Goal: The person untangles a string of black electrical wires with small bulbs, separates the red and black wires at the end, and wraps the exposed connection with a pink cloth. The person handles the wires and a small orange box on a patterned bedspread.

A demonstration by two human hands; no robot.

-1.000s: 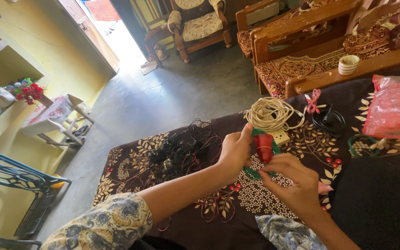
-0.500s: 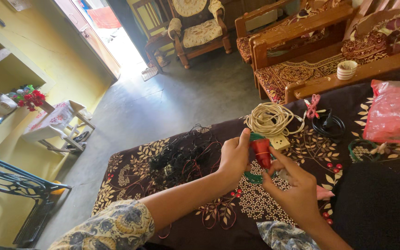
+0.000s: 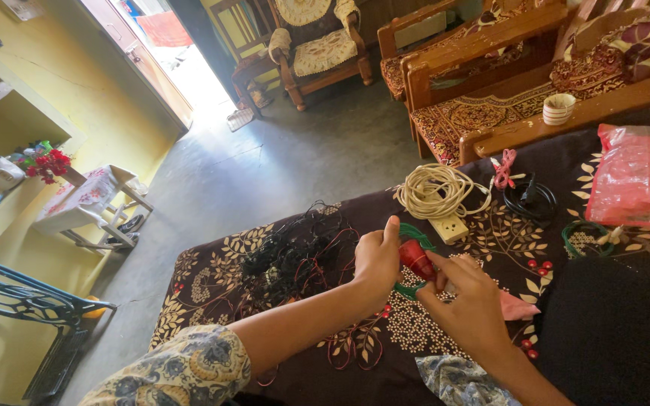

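Observation:
Both my hands meet over a dark floral tablecloth (image 3: 212, 263). My left hand (image 3: 376, 259) and my right hand (image 3: 466, 304) together grip a small red object with green parts (image 3: 415, 257), held just above the cloth. Its exact kind is hard to tell, as fingers cover much of it. A tangle of thin black and red wires (image 3: 295, 252) lies just left of my left hand.
A coiled cream cable (image 3: 434, 189) with a white socket block (image 3: 451, 227) lies behind my hands. A black cable coil (image 3: 530, 199), a green ring (image 3: 584, 237) and a red plastic bag (image 3: 637, 180) sit at right. Wooden sofas (image 3: 490, 68) and chairs stand beyond.
The hands have stayed together on the red object, shifting slightly lower and right in view. The wires and cables have not moved.

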